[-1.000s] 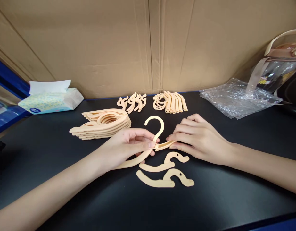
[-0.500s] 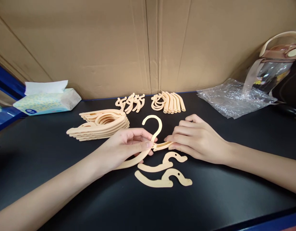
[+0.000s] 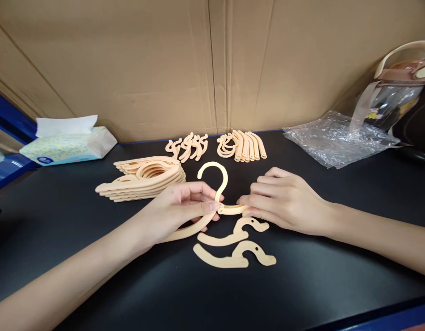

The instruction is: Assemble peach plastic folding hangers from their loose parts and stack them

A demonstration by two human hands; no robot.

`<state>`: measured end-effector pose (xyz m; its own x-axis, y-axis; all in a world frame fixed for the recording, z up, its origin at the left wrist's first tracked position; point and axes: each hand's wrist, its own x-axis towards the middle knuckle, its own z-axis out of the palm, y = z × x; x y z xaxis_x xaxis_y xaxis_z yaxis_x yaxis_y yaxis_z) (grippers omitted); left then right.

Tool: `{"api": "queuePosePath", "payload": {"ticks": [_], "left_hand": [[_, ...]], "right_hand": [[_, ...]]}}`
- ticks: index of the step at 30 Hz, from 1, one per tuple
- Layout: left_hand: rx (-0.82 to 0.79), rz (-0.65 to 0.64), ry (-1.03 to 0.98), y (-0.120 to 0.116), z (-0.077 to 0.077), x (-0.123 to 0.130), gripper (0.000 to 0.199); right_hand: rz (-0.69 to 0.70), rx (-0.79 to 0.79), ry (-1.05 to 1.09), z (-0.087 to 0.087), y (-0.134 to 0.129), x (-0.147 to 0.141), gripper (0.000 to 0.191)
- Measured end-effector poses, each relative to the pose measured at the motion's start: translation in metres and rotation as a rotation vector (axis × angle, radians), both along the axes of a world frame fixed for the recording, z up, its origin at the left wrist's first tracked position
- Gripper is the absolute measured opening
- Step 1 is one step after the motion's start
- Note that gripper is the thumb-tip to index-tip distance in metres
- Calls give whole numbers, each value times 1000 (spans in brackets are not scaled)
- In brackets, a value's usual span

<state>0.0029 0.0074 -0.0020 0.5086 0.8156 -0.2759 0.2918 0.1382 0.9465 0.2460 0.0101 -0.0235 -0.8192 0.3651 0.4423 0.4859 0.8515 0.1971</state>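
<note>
Between my hands is a cream plastic folding hanger (image 3: 224,177), its hook pointing up and curling to the left. My left hand (image 3: 188,207) pinches it at the joint below the hook, and one curved arm runs under that palm. My right hand (image 3: 283,197) grips the far end of the other arm, a hollow curved piece, with the tip hidden by the fingers. Just below, two flat hanger parts (image 3: 221,262), each a curved arm joined to a hooked piece, lie on the black table (image 3: 212,299).
A stack of folded hangers (image 3: 140,188) sits left of my left hand. Behind are small hooked pieces (image 3: 188,147) and a row of curved arms (image 3: 249,146). A tissue pack (image 3: 69,145) lies left; clear plastic wrap (image 3: 336,138) and a bottle (image 3: 388,101) are at right.
The hook has shifted slightly left and tilted left. The arm held by my right hand has swung to a more level angle, and my right wrist has turned a little.
</note>
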Motion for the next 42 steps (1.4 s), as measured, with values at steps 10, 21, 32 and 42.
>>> {"api": "queuePosePath", "payload": {"ticks": [10, 21, 32, 42], "left_hand": [[12, -34, 88, -2, 6, 0, 20], [39, -44, 87, -1, 3, -2, 20], [9, -35, 61, -1, 3, -1, 20], [1, -6, 26, 0, 2, 1, 19]], "right_hand": [[9, -6, -5, -1, -2, 0, 37], [13, 6, -6, -2, -4, 0, 38], [4, -6, 5, -1, -4, -1, 37], [3, -61, 27, -1, -4, 0, 36]]}}
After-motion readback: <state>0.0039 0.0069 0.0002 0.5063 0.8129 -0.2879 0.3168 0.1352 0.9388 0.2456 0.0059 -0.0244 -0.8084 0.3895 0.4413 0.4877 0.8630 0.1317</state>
